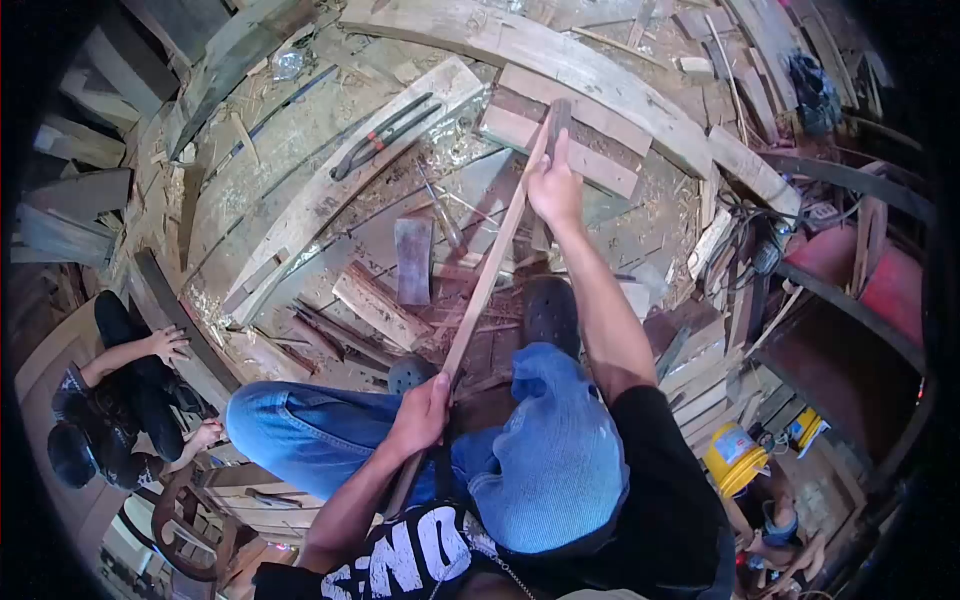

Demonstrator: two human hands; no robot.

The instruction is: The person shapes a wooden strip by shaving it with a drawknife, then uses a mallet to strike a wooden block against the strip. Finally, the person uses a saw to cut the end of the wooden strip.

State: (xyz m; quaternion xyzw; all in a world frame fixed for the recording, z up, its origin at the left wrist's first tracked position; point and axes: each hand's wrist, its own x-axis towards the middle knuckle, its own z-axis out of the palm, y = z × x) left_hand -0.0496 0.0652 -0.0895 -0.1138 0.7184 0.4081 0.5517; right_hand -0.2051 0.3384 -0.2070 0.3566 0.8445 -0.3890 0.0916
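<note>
Left hand point(420, 415): closed around the near end of the wooden strip point(485, 285), beside the knee.
Right hand point(555, 185): closed around the strip's far end, above the planks point(600, 170).
Handling: probably best with both grips firm and the strip kept straight.

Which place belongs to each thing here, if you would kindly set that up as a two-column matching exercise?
Things:
1. left hand
2. right hand
3. dark pliers
4. yellow bucket

Places:
A. lower right of the view
B. lying on the pale plank
C. gripping the wooden strip close to the body
D. gripping the strip's far end

Pairs: 1-C, 2-D, 3-B, 4-A
</note>
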